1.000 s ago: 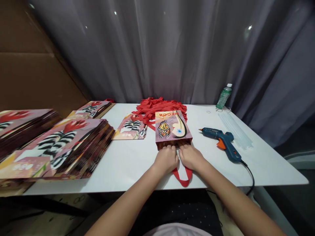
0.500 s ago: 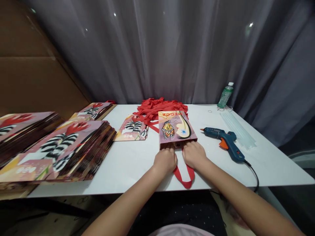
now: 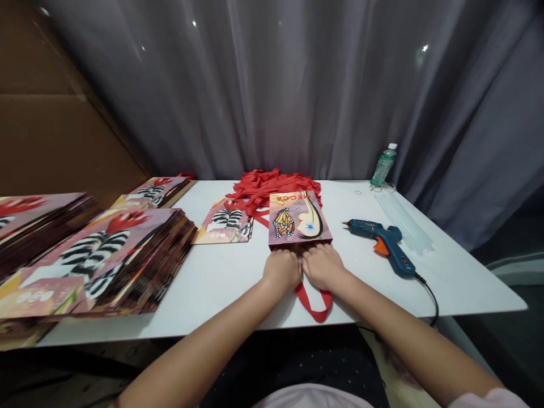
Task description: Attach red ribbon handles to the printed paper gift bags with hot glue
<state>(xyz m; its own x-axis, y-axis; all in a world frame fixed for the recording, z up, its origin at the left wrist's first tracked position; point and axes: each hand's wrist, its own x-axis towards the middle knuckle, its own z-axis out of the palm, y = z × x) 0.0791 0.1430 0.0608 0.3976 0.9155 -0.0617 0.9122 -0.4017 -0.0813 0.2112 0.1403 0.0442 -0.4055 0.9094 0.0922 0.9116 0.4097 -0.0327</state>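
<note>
A small paper gift bag (image 3: 297, 221) with a butterfly print lies flat on the white table (image 3: 221, 277). Its open end faces me, and a red ribbon handle (image 3: 314, 303) loops out from it toward the table's front edge. My left hand (image 3: 281, 268) and my right hand (image 3: 322, 265) rest side by side on the bag's near edge, fingers curled and pressed down on it. The fingertips are hidden under the knuckles.
A blue hot glue gun (image 3: 382, 245) with its cord lies right of the bag, beside clear glue sticks (image 3: 403, 224) and a green bottle (image 3: 383, 165). A heap of red ribbons (image 3: 272, 184) sits behind. Flat printed bags (image 3: 225, 221) and tall stacks (image 3: 106, 255) fill the left.
My hands have drawn together at the bag's near edge; half a second ago they were slightly apart. The bag stays flat in much the same place.
</note>
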